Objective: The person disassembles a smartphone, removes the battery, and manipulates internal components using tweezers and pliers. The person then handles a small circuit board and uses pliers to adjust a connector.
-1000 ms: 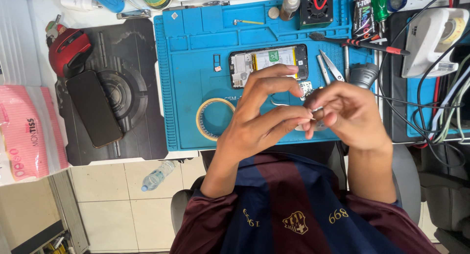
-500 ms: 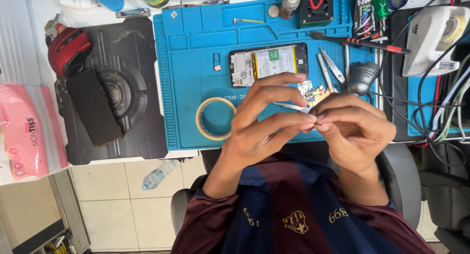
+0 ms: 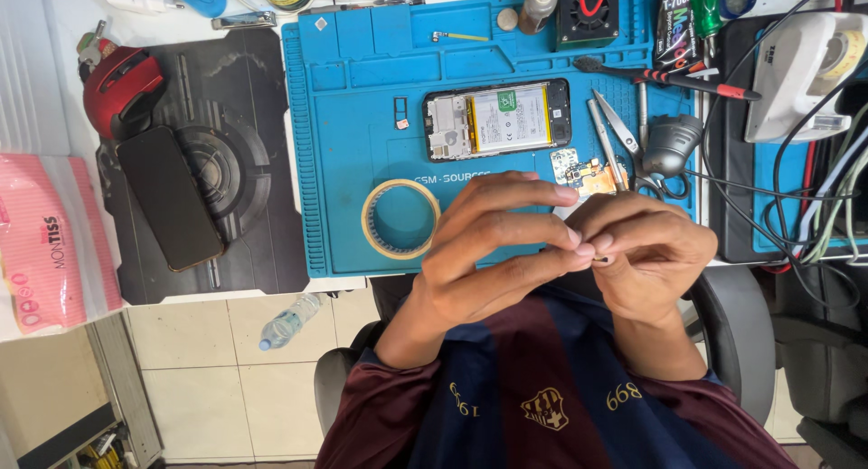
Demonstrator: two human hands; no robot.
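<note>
— Head camera looks straight down: what are the hands doing?

— The left hand (image 3: pixel 493 252) and right hand (image 3: pixel 646 252) meet fingertip to fingertip above the near edge of the blue mat (image 3: pixel 353 162). Both are pinched closed on a tiny part (image 3: pixel 599 258), too small to make out.

— And just past them?

— A small circuit board (image 3: pixel 583 173) lies on the mat just beyond the knuckles, beside tweezers (image 3: pixel 604 135). Further out sits the opened phone (image 3: pixel 497 118), face down, with a pale rectangular battery bearing a little green label. To the left of the hands lies a ring of yellowish tape (image 3: pixel 400 219).

— Any packages?

— At the far left edge of the desk, a flat pink tissue pack (image 3: pixel 41 252) in clear wrap with dark lettering. Along the top, a dark tube of glue (image 3: pixel 674 26) with bright print, next to a green-handled screwdriver (image 3: pixel 707 8). On the black pad (image 3: pixel 244 171) rest a dark phone (image 3: pixel 170 198) and a red mouse (image 3: pixel 122 89). A clear plastic bottle (image 3: pixel 289 322) lies on the tiled floor.
</note>
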